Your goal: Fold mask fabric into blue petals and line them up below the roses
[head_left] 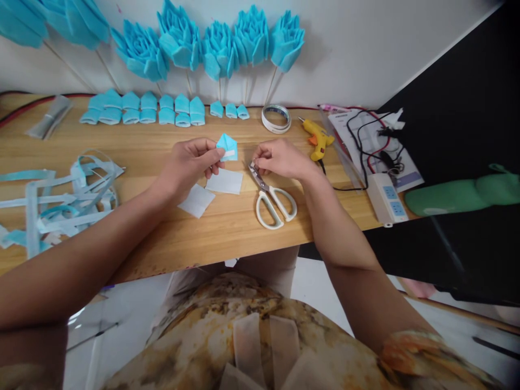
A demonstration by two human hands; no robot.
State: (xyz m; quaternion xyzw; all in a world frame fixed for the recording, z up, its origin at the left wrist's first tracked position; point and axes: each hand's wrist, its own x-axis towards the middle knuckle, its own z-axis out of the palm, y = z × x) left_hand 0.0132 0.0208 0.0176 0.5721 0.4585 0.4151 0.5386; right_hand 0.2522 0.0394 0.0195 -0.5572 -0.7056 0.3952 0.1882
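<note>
My left hand [189,160] pinches a small folded blue petal [229,142], which carries a short white strip on its lower part. To the right, with its fingertips pressed together just over the blades of the scissors [264,187], is my right hand [282,156]; a tiny pale bit may be between those fingers, but I cannot make it out. The white-handled scissors lie on the table. Below my left hand rest two pale pieces, one rectangular [226,182] and one squarish [197,201].
Rows of folded blue petals [166,108] line the back, under blue flowers on sticks [219,49]. A tape roll [276,118], yellow glue gun [317,138], power strip [385,197] and green bottle [455,196] are at right. Tangled strips [77,200] lie left.
</note>
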